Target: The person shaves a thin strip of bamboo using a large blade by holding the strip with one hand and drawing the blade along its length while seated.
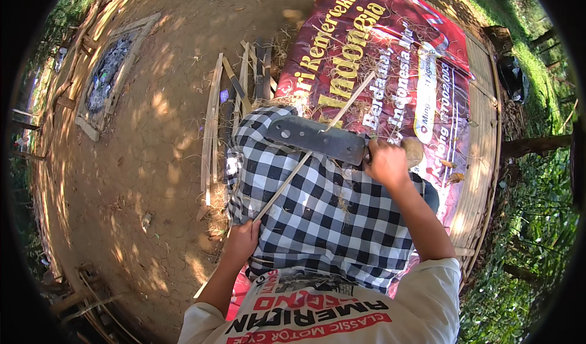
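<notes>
My right hand [388,162] is closed round the handle of a broad dark machete [323,139], whose blade points left across my lap. A thin pale bamboo strip [282,187] runs slantwise from lower left to upper right and passes under the blade, which hides a short stretch of it. At its lower end my left hand [245,237] grips the strip. Beneath both lies a black-and-white checked cloth [329,204] spread over my lap.
A red printed banner [342,57] strewn with curly shavings covers the bamboo platform [479,161]. Several split bamboo pieces [210,124] lie left of my lap. Farther left, a wooden frame [91,127] surrounds ash [107,75] on the bare ground. Greenery borders the right.
</notes>
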`<state>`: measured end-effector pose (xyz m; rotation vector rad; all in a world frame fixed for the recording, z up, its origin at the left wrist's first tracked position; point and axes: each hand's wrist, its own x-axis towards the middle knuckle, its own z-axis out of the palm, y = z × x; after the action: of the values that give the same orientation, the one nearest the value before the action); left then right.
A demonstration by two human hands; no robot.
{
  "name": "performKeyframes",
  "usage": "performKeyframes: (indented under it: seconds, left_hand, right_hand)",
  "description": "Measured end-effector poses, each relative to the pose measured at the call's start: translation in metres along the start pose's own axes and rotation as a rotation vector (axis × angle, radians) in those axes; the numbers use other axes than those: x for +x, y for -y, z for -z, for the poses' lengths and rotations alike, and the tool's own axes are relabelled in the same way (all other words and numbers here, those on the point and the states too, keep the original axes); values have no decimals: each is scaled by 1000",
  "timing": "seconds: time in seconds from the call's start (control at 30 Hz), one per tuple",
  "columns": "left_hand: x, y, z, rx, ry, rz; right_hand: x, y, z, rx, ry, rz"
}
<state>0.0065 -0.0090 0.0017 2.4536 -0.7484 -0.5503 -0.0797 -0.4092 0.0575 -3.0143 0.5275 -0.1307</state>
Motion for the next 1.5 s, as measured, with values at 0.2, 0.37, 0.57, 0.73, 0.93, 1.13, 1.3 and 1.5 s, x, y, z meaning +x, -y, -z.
performKeyframes:
  seconds: [0.2,0.37,0.57,0.73,0.93,1.13,1.3,1.5]
  left_hand:
    - [-4,-3,-1,-19,-6,6]
    - [-8,4,-2,-2,18,43]
    - [-7,5,-2,27,68,91]
    - [-6,8,-3,-75,41,87]
    - [-6,10,3,-146,81,81]
    - [-16,47,11,-335,269,153]
    - [-39,62,19,-452,398,237]
    - [-41,40,20,-233,234,95]
  right_hand:
    - [-11,77,-14,94,80,126]
    - [-3,90,-24,66,67,372]
    - [29,-65,10,-37,-100,-382]
    - [21,-82,33,24,-208,-547]
    - [14,-50,27,414,-173,-600]
    - [10,-25,40,911,-217,-466]
    - [-5,22,59,867,6,-260]
    - [-21,67,19,265,23,249]
